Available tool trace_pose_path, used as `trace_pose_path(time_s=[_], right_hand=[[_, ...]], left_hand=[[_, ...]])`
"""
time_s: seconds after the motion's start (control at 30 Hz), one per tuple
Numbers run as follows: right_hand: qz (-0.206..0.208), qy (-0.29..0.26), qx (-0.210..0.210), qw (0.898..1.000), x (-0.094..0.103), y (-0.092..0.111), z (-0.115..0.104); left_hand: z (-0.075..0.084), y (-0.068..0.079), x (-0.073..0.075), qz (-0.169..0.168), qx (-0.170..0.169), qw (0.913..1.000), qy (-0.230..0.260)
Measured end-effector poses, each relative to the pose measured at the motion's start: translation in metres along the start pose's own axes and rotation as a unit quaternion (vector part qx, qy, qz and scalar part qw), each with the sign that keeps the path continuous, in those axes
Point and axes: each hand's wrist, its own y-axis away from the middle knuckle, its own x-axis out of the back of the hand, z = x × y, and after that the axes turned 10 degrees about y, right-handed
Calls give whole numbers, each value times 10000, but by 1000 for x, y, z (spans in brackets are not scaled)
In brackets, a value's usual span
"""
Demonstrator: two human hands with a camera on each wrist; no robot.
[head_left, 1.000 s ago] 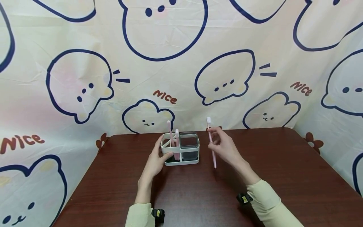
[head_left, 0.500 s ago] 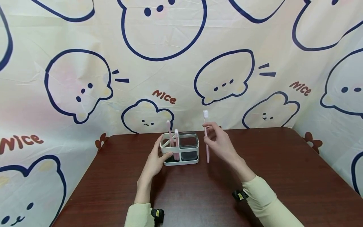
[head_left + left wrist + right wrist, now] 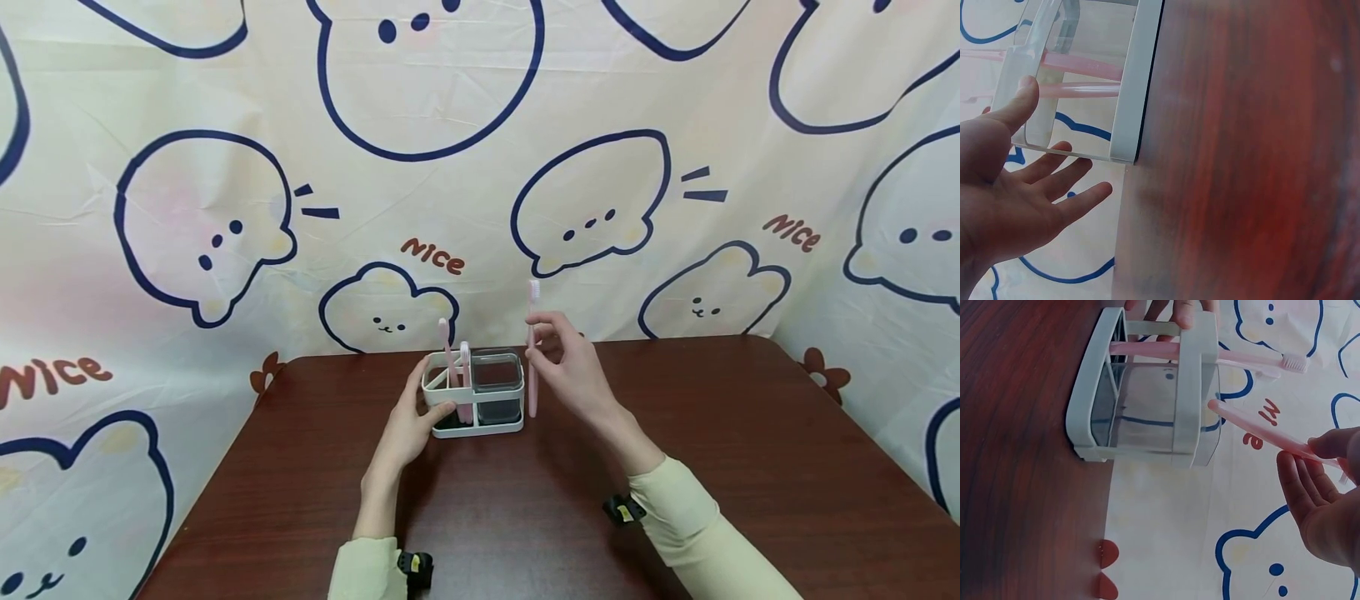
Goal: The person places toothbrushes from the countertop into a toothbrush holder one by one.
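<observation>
A toothbrush holder [image 3: 491, 432] with a white frame and a clear cup [image 3: 1147, 394] stands on the table. My left hand [image 3: 405, 421] grips its left end, thumb on the upper frame and fingers around the side. Two pink toothbrushes stand in the left part; their handles show through the clear wall, one handle [image 3: 1082, 65] above the other in the left wrist view. Just right of the holder, my right hand [image 3: 573, 367] pinches another pink toothbrush [image 3: 533, 387] between thumb and fingers, upright with bristles up. In the right wrist view its handle end [image 3: 1222, 409] overlaps the cup's rim.
The dark reddish-brown wooden table [image 3: 495, 517] runs back to a pale curtain [image 3: 480, 200] printed with blue cartoon outlines, which also hangs along both sides. Black wrist devices [image 3: 625, 508] sit at both sleeves.
My right hand has carried its toothbrush left and upward, close beside the holder, and the brush now stands more upright. My left hand keeps its grip on the holder.
</observation>
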Motion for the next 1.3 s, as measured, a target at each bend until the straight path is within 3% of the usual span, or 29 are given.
trace_pose_path(time_s=[0.4, 0.73, 1.3], right_hand=[[212, -333, 196, 9990, -8, -10, -15], [490, -110, 299, 9983, -14, -15, -23], [713, -385, 554, 9952, -25, -23, -40]], left_hand=[[0, 0, 0, -42, -17, 10000, 55], [2, 0, 1, -57, -48, 9999, 133], [1, 1, 1, -23, 32, 9999, 112]])
